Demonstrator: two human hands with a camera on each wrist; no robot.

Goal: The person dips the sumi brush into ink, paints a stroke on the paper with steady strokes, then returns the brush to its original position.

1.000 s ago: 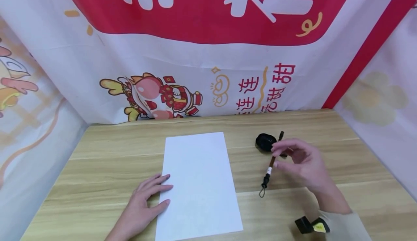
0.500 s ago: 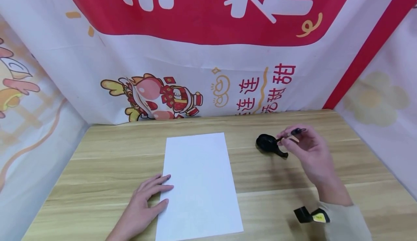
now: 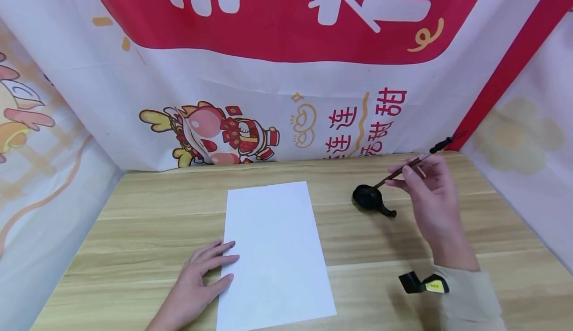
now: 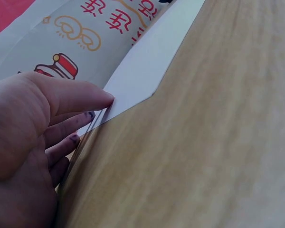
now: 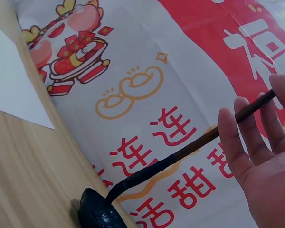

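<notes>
In the head view my left hand (image 3: pixel 197 279) rests on the left edge of a blank white sheet of paper (image 3: pixel 273 241), fingers spread and fairly straight. Dark stains mark some of its fingertips in the left wrist view. At the right, my right hand (image 3: pixel 434 202) pinches a brown-handled writing brush (image 3: pixel 395 174) between thumb and fingers. The brush slants down to the left, its hanging loop end pointing up and away. Its dark bristles (image 5: pixel 118 190) bend at the tip inside a small black ink dish (image 5: pixel 97 216) with a curved spout.
The wood-grain table (image 3: pixel 156 221) ends at the back against a printed red and white cloth (image 3: pixel 268 82). More patterned cloth hangs at the left and right sides. A black strap piece (image 3: pixel 423 284) with a yellow label sits at the right sleeve.
My right hand has turned the brush over, from its loop end pointing toward me to bristles down in the ink dish. My left hand and the paper have barely moved.
</notes>
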